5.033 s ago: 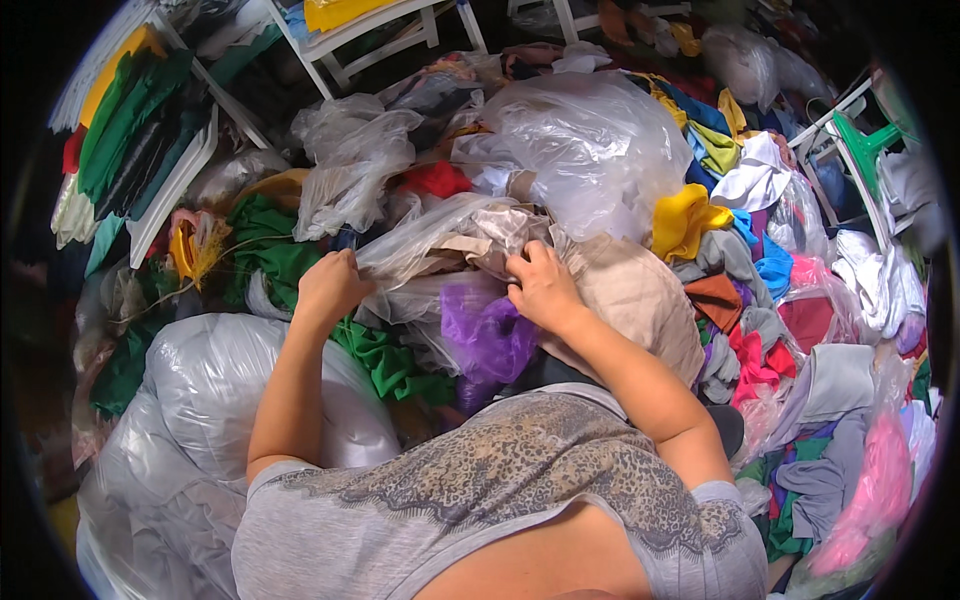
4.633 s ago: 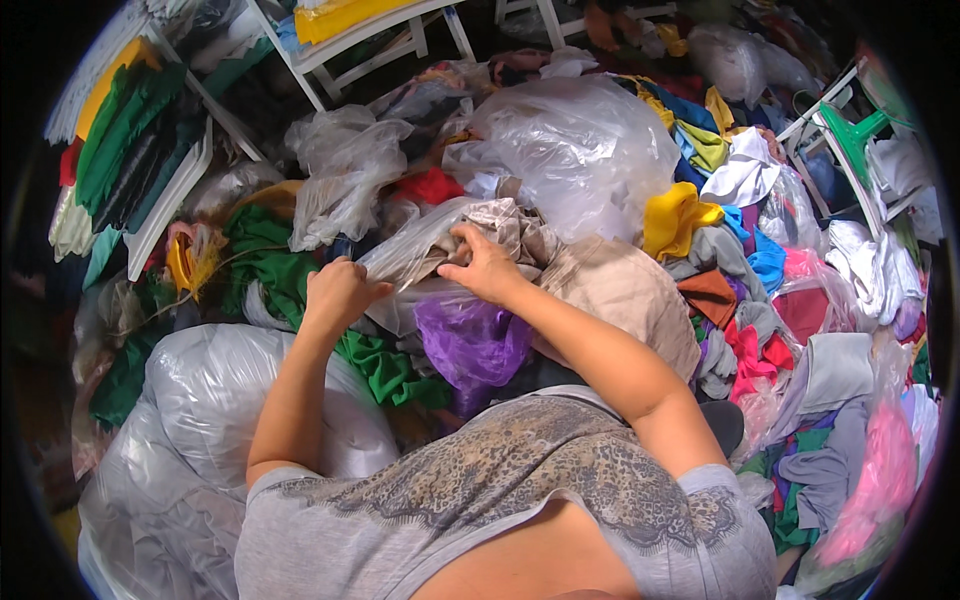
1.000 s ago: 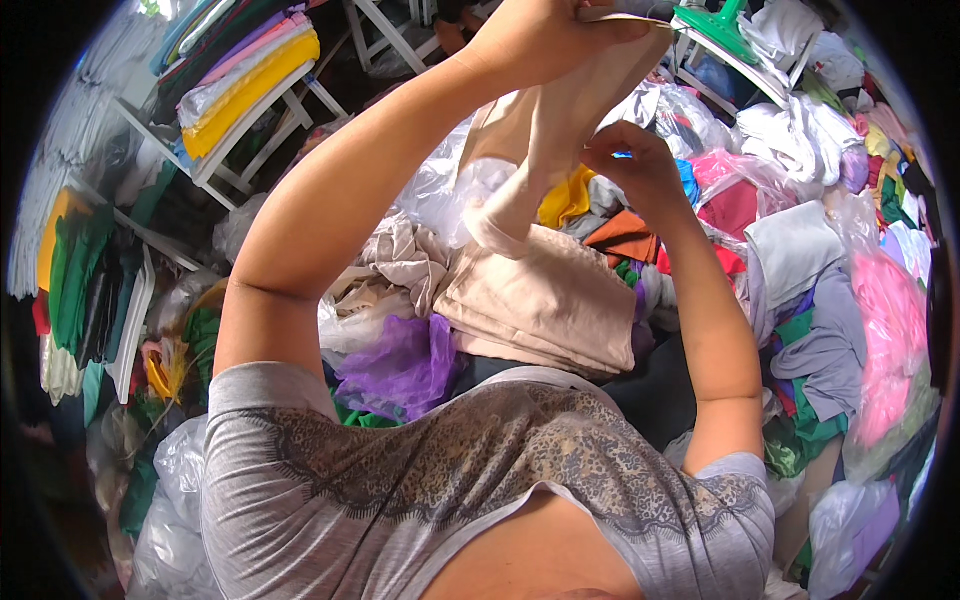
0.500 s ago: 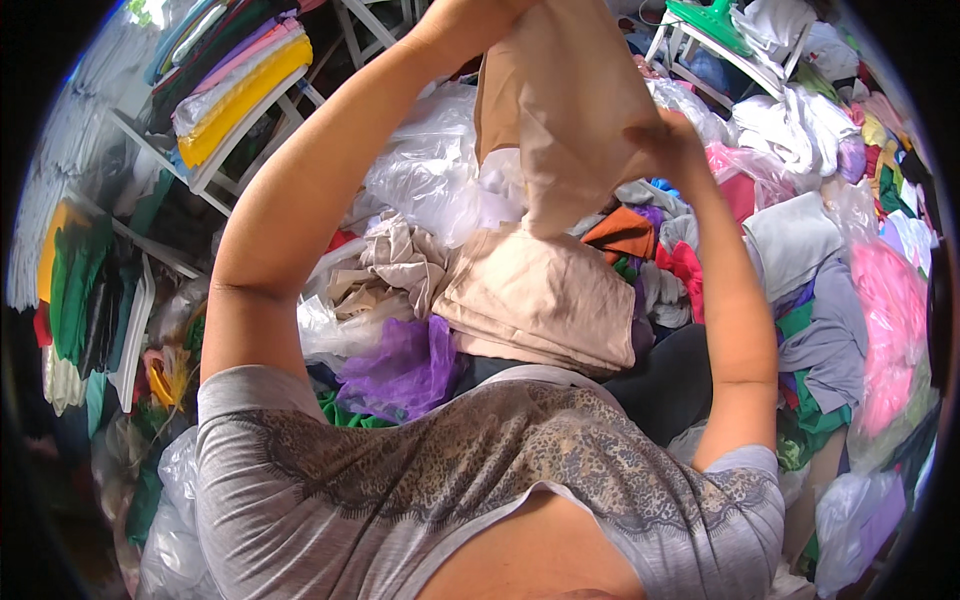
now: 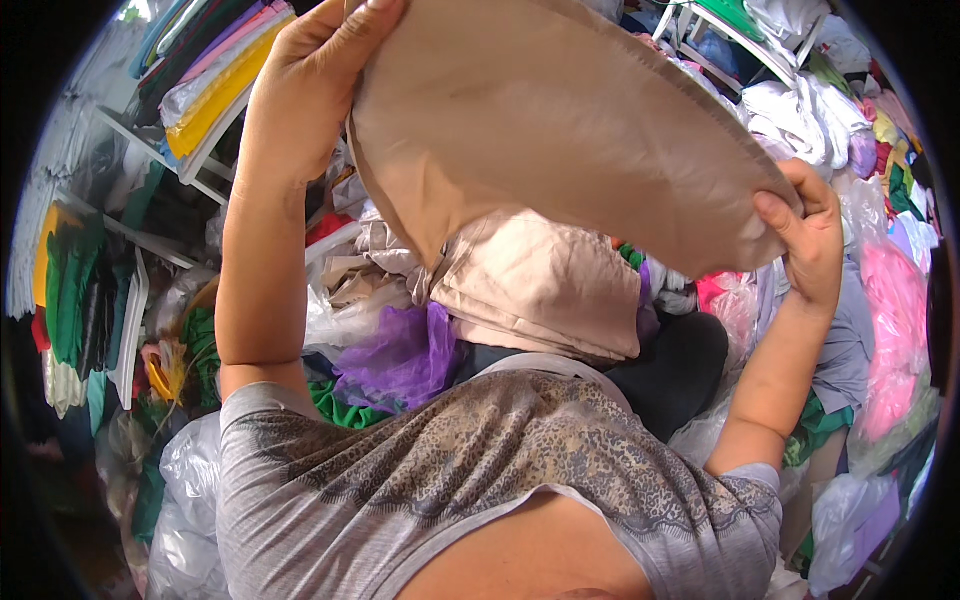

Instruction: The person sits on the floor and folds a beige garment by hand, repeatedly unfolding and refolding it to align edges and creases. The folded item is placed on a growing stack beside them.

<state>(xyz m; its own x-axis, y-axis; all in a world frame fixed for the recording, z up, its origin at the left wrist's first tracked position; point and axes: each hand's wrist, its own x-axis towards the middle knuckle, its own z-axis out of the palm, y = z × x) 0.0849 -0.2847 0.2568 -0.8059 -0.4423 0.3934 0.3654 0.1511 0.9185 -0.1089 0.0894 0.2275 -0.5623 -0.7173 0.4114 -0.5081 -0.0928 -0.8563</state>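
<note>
My left hand (image 5: pixel 325 80) is closed on the upper left edge of a taupe fabric piece (image 5: pixel 550 120), raised high in front of me. My right hand (image 5: pixel 800 225) grips its right end, thumb over the front, so the piece hangs spread between both hands with a long curved lower edge. Below it, a stack of folded pale beige fabric (image 5: pixel 540 290) lies near my body, beside a sheer purple fabric (image 5: pixel 395 360) and crumpled beige pieces (image 5: pixel 355 285).
At upper left, white racks (image 5: pixel 130 228) bear stacks of colored fabric (image 5: pixel 225 75). Plastic bags (image 5: pixel 185 480), white garments (image 5: pixel 800 115) and pink bagged fabric (image 5: pixel 890 320) are piled around me. A green plastic object (image 5: pixel 730 12) sits on a white rack at upper right.
Earlier my hands were low in the pile. Since then they have lifted a fabric piece and moved apart, left hand leftward, right hand rightward, stretching the piece out wide.
</note>
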